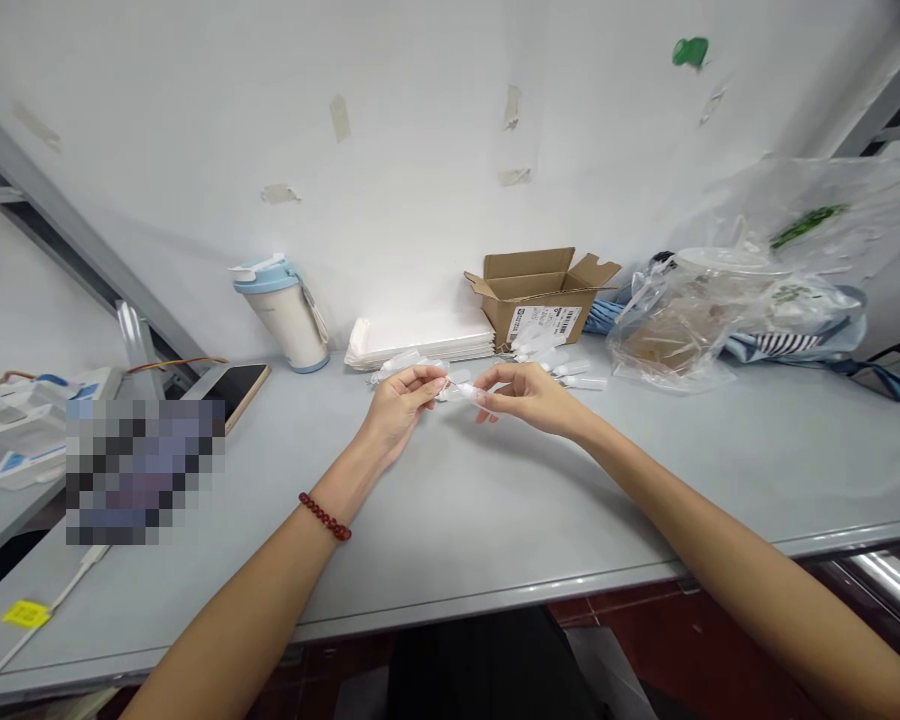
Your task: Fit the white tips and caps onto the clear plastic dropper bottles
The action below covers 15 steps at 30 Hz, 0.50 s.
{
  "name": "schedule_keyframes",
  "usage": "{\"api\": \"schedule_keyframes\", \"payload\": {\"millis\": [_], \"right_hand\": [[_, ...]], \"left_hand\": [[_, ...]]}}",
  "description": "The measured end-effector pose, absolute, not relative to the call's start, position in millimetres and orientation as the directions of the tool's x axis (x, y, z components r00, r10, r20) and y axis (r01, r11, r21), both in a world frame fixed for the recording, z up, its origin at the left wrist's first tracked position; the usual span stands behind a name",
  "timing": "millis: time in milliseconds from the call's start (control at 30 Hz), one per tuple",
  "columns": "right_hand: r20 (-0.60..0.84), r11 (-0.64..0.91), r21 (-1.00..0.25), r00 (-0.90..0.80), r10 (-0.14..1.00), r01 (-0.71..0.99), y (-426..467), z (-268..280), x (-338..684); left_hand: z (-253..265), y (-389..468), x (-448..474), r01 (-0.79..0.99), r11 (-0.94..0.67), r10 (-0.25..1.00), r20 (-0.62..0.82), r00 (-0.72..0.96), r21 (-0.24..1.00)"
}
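Observation:
My left hand (pixel 406 400) and my right hand (pixel 529 396) meet above the middle of the table, fingertips a short gap apart. Between thumb and fingers, my right hand pinches a small white, partly see-through plastic bottle (pixel 466 391) with a narrow end pointing left. The left thumb and forefinger are pressed together at that narrow end, on something thin that is too small to make out. Just behind the hands lie several similar small white bottles (pixel 581 382), in front of the cardboard box; a few more (pixel 405 361) are partly hidden by my left hand.
A stack of white flat packs (pixel 420 340) and an open cardboard box (pixel 544 305) stand against the wall. Left are a cream tumbler (pixel 285 318), a phone (pixel 236 385) and a white cable (pixel 71 580). Right are plastic bags (pixel 675 325) and blue striped cloth (pixel 787 344).

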State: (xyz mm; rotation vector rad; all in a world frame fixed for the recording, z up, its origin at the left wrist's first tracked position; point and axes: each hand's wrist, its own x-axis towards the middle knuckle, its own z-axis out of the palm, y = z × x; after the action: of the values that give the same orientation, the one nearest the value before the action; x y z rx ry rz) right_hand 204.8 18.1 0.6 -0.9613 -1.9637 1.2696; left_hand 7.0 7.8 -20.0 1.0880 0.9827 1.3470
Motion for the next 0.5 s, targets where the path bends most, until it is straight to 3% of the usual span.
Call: {"api": "schedule_keyframes", "payload": {"millis": [500], "right_hand": [[0.140, 0.294, -0.940, -0.591, 0.794, 0.172, 19.7, 0.8, 206.5]], "left_hand": [[-20.8, 8.9, 4.0, -0.193, -0.127, 0.991, 0.132, 0.016, 0.973]]}}
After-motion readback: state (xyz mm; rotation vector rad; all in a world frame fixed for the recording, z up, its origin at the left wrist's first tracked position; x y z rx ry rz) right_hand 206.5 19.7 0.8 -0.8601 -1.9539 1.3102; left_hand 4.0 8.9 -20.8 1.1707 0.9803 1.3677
